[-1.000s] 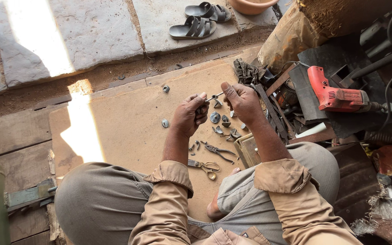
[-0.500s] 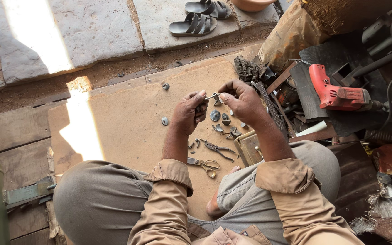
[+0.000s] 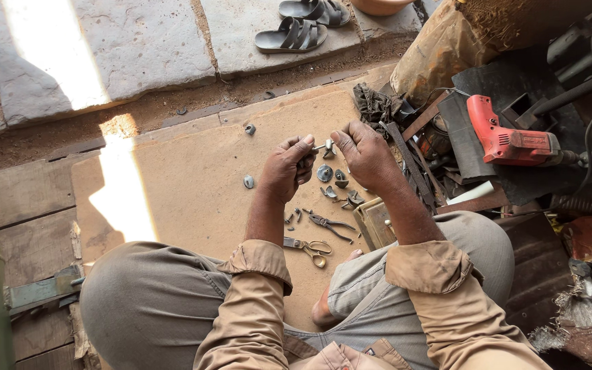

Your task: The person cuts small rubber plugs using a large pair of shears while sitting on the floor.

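Pinching a small metal part [image 3: 325,146] between the left hand [image 3: 288,168] and right hand [image 3: 364,154], fingers narrowed, assembly is judged midway; loose metal pieces [image 3: 337,183] and pliers [image 3: 330,224] remain nearer on the board [image 3: 193,185].

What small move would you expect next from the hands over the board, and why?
Probably a slight turn or push of the small metal piece to seat it. The left hand and right hand pinch it between their fingertips above the tan board, with nothing set down. Loose metal parts and pliers lie just below, so no reach seems needed yet.
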